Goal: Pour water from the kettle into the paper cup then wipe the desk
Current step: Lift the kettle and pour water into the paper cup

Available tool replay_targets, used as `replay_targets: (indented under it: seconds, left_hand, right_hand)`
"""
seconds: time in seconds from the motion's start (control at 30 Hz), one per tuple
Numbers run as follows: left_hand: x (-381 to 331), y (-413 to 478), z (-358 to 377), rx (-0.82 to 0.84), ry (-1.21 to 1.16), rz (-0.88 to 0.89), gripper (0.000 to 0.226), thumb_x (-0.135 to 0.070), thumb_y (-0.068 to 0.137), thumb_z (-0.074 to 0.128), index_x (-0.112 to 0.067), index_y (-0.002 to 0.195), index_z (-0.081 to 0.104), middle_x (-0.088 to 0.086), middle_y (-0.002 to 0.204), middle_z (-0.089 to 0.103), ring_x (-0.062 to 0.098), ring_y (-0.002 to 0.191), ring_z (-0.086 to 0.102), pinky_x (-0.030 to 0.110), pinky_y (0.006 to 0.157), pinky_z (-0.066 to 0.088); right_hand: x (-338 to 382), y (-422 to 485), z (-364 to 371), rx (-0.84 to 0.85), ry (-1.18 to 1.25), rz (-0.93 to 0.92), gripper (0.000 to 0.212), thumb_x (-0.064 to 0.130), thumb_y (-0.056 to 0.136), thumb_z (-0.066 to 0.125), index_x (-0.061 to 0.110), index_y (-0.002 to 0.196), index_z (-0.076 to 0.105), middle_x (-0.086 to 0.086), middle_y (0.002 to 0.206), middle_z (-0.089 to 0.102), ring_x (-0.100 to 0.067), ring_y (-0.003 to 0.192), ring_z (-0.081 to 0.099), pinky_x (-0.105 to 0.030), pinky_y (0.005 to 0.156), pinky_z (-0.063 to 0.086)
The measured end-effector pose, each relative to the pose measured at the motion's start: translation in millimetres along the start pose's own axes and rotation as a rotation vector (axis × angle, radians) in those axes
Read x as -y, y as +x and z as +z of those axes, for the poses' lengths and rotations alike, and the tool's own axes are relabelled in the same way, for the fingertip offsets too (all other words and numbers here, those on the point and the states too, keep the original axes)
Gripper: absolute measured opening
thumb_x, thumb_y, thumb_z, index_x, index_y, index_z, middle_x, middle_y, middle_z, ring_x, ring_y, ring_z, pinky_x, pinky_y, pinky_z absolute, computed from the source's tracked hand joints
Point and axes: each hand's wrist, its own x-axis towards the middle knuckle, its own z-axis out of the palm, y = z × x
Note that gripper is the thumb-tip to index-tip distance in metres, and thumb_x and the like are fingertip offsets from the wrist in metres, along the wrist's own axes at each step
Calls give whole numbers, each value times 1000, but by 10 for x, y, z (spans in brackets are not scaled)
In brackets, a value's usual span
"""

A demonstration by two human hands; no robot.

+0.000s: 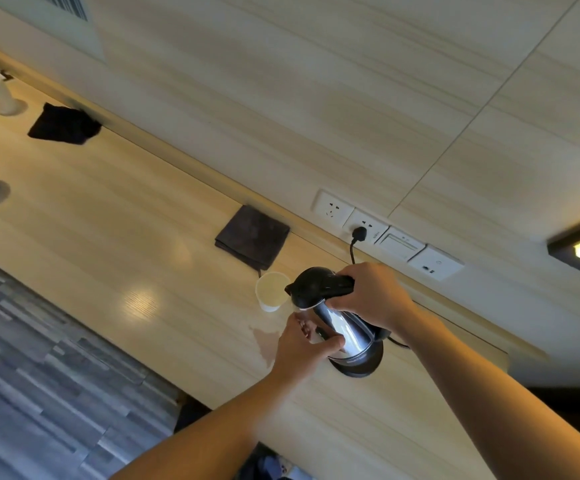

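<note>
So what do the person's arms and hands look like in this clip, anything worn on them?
Both arms are bare as far as the view shows: no sleeves, gloves, watch or bands. The left hand and right hand show no rings that I can make out, though some fingers are hidden. Nothing is marked or attached on either forearm.

kettle (340,320) on desk (108,216), paper cup (272,291) just left, folded cloth (252,236) behind cup

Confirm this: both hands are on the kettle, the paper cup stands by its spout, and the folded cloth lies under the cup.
One detail is wrong. In the head view the folded cloth lies beside the paper cup, against the wall, not under it. Both hands, left and right, are on the kettle, cup by its spout.
</note>
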Motion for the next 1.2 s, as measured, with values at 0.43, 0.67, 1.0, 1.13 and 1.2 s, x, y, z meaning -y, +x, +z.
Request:
replay_targets:
  seconds: [0.43, 0.67, 1.0, 1.13, 1.2]
  left_hand:
    - [-6, 59, -91, 67, -83, -12, 80, -54, 51, 87, -11, 110, 54, 5, 95, 60, 14, 88, 59, 18, 74, 53]
    - [-1, 71, -117, 92, -102, -3, 80, -57, 51, 85, -13, 109, 53, -4, 88, 57, 12, 86, 58, 15, 71, 52]
    - [140, 145, -87, 91, -82, -8, 81, -58, 56, 89, -8, 112, 59, 17, 102, 68, 37, 102, 68, 24, 76, 55]
    - [166, 169, -78, 95, -84, -12, 77, -56, 57, 91, -10, 110, 60, 20, 103, 68, 35, 100, 68, 28, 79, 56]
    - [168, 179, -85, 110, -87, -9, 75, -54, 58, 91, -9, 109, 61, 18, 101, 69, 32, 96, 68, 28, 78, 55]
  right_hand:
    - [218, 200, -25, 49, -87, 39, 23, 32, 75, 84, 14, 78, 69, -7, 69, 68, -16, 56, 54, -25, 53, 42]
    - [290, 214, -33, 66, -110, 50, 23, 32, 76, 83, 16, 78, 67, 0, 65, 62, -14, 57, 53, -23, 54, 41]
    - [334, 217, -46, 74, -148, 56, 23, 32, 77, 83, 16, 81, 67, 2, 65, 60, -13, 57, 53, -19, 53, 35]
    - [331, 229, -44, 75, -165, 58, 23, 33, 77, 82, 17, 81, 67, 2, 65, 60, -12, 57, 52, -19, 52, 35]
    - [331, 236, -45, 77, -169, 57, 23, 32, 76, 82, 18, 77, 64, 3, 62, 58, -12, 55, 51, -19, 51, 35]
